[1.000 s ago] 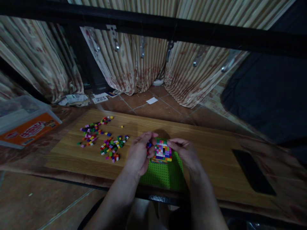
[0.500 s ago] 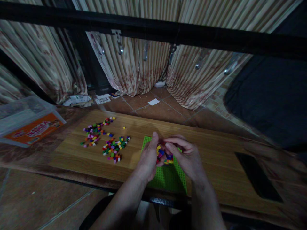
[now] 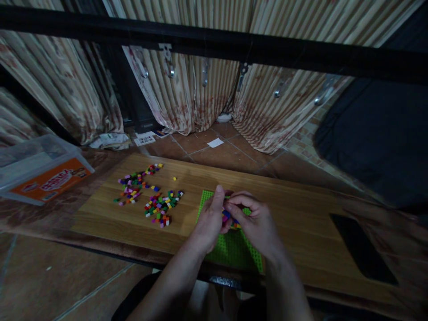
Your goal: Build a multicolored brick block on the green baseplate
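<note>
My left hand (image 3: 210, 223) is cupped around several small toy bricks (image 3: 227, 217), with blue, pink and red ones showing, its thumb pointing up. Over that palm, the thumb and forefinger of my right hand (image 3: 257, 220) are pinched together, their tips at the bricks. Whatever sits between those fingertips is too small to make out. Beneath both hands lies a green studded baseplate (image 3: 230, 249). Some yellow and orange bricks (image 3: 236, 225) show between the hands, though I cannot tell whether they are fixed to the plate.
Loose coloured bricks lie in two piles, one nearer (image 3: 162, 204) and one farther (image 3: 132, 180), left on the wooden board (image 3: 187, 176). A lone yellow brick (image 3: 174, 179) is apart. A clear plastic box (image 3: 47, 174) stands far left, a black phone-like slab (image 3: 363, 247) right.
My right fingertips have moved slightly left and down, closer into the bricks in my left palm. The yellow brick visible there before is now covered. The view has shifted slightly.
</note>
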